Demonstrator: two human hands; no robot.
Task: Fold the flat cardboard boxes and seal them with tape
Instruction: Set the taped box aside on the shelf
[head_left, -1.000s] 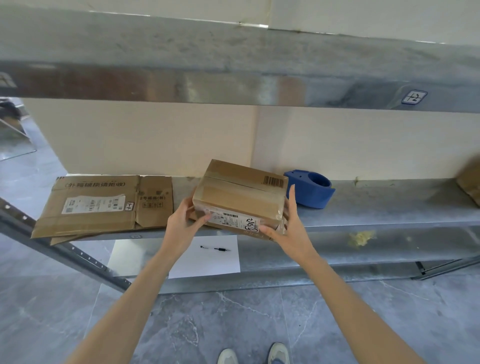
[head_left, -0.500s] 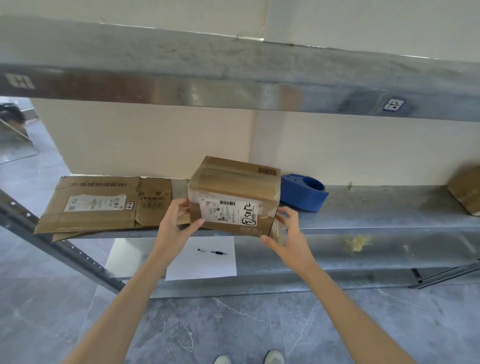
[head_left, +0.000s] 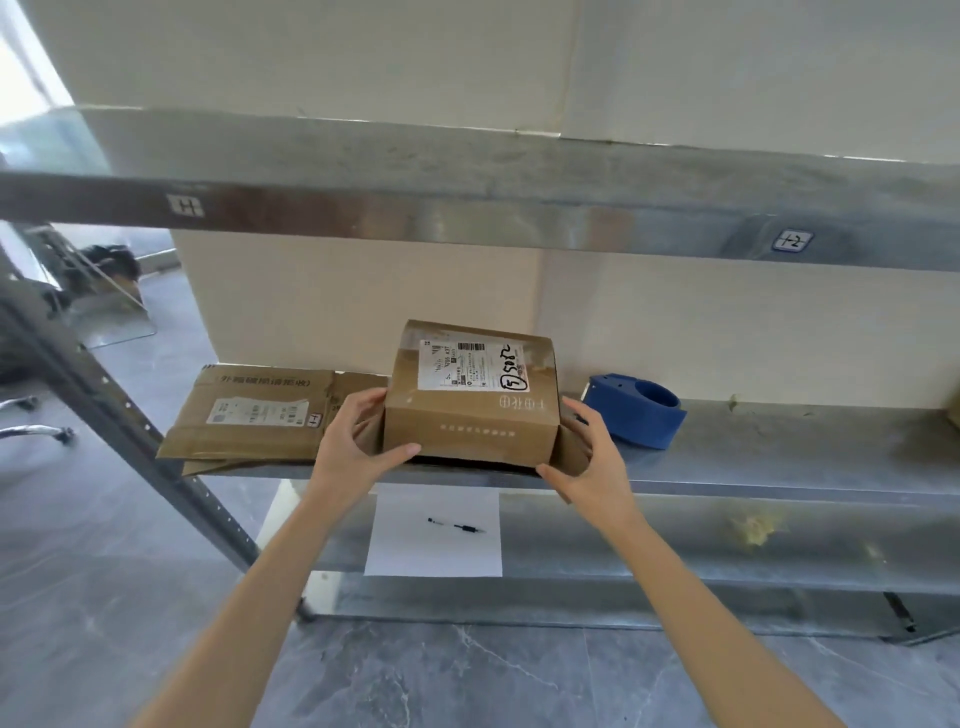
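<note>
A folded brown cardboard box (head_left: 470, 402) with a white shipping label stands on the metal shelf (head_left: 779, 457), its open end toward me with a side flap sticking out on each side. My left hand (head_left: 358, 441) grips its left side, thumb on the front flap. On the right, my right hand (head_left: 589, 457) holds the right flap and lower corner. A flat cardboard box (head_left: 254, 415) lies on the shelf to the left. A blue tape dispenser (head_left: 636, 415) sits to the right of the box.
An upper shelf beam (head_left: 519, 223) runs overhead. On the lower shelf lies a white sheet of paper (head_left: 434, 540) with a pen (head_left: 457, 526) on it. A slanted metal upright (head_left: 130, 431) stands at left. Grey marbled floor lies below.
The box has been rotated away from me, so the labelled face now points up and back and the open end faces me. Both hands shifted down to its lower sides.
</note>
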